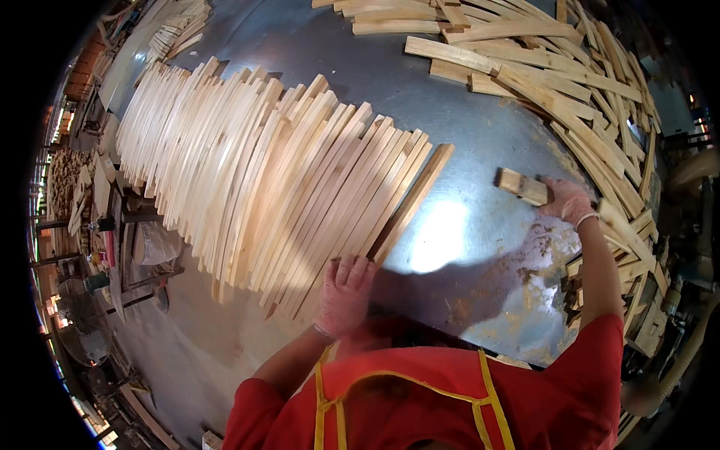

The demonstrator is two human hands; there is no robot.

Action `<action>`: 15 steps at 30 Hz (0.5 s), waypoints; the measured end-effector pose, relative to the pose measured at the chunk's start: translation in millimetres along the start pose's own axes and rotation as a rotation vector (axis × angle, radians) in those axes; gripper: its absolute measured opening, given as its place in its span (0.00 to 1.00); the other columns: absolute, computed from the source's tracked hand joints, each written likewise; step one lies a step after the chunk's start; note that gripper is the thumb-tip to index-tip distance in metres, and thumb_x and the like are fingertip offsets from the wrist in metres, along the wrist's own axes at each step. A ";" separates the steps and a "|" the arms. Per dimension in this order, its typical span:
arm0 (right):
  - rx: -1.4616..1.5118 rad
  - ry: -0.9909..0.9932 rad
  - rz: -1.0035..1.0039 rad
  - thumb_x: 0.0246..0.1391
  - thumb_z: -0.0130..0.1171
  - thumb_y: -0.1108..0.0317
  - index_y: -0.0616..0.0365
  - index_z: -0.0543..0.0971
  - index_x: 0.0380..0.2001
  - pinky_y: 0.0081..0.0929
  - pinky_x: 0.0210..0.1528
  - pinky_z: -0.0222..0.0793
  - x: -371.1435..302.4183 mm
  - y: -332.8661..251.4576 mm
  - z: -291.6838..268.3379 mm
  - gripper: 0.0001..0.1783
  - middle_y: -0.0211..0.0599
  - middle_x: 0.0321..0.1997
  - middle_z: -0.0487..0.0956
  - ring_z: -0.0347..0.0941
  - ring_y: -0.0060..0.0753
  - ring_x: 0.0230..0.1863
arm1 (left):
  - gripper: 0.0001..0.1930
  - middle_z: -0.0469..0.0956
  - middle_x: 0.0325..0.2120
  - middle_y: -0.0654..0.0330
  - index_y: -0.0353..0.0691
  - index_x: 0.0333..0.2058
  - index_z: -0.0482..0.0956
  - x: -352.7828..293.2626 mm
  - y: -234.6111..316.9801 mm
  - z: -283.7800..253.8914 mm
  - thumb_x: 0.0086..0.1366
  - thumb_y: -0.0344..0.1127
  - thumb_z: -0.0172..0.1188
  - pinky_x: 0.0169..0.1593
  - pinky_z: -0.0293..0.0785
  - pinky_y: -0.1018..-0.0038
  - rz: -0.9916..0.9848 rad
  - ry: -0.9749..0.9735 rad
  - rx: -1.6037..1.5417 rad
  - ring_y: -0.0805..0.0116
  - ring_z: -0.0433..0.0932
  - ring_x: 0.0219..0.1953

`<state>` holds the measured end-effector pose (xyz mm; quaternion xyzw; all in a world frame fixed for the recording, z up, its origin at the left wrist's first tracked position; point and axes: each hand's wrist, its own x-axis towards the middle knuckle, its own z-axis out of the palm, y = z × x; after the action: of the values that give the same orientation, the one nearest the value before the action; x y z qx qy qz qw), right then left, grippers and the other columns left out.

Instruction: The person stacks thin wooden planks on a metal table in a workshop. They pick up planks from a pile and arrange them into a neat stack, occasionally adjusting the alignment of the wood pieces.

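Note:
A long row of pale wooden strips (247, 180) lies side by side on a metal table, slanting up to the right. My left hand (347, 295), in a thin whitish glove, rests with fingers extended at the near ends of the row's right side. The outermost strip (416, 199) stands slightly apart from the others, its near end beside my left fingertips. Out to the right, my gloved right hand (568, 202) is closed around one end of a wooden piece (524, 187) that points left over the tabletop. How far that piece runs behind my hand is hidden.
A loose, criss-crossed pile of wooden strips (555, 71) covers the table's far and right sides. Sawdust is scattered on the metal tabletop (480, 315) near me. A smaller stack of strips (178, 31) lies far left. Beyond the left edge stands a fan (82, 322).

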<state>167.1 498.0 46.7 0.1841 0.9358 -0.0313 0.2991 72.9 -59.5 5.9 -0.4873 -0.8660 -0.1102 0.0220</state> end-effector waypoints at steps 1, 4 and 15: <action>0.022 0.071 0.035 0.57 0.69 0.39 0.44 0.70 0.75 0.46 0.64 0.76 -8.2 -14.3 -8.0 0.46 0.51 0.65 0.80 0.78 0.58 0.63 | 0.31 0.75 0.57 0.54 0.44 0.63 0.75 3.8 -4.4 0.3 0.58 0.30 0.63 0.61 0.72 0.47 -0.016 0.047 -0.063 0.46 0.74 0.60; 0.088 0.310 0.077 0.59 0.66 0.33 0.46 0.69 0.76 0.49 0.63 0.75 -28.9 -47.4 -22.3 0.49 0.52 0.66 0.80 0.78 0.61 0.62 | 0.32 0.78 0.58 0.51 0.40 0.66 0.73 -2.1 -13.6 -32.4 0.60 0.27 0.61 0.59 0.74 0.50 -0.164 -0.185 -0.418 0.44 0.77 0.57; 1.259 0.578 0.386 0.73 0.56 0.37 0.62 0.82 0.50 0.37 0.36 0.76 12.0 -169.6 31.8 0.33 0.38 0.32 0.80 0.77 0.35 0.32 | 0.37 0.69 0.69 0.51 0.47 0.71 0.70 -75.8 -202.5 -80.0 0.61 0.37 0.66 0.72 0.61 0.43 -0.370 -0.080 0.358 0.44 0.66 0.71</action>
<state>113.9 338.8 5.1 0.4848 0.7326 -0.4615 -0.1231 -64.8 -241.5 38.6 -0.3132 -0.9462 0.0619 0.0533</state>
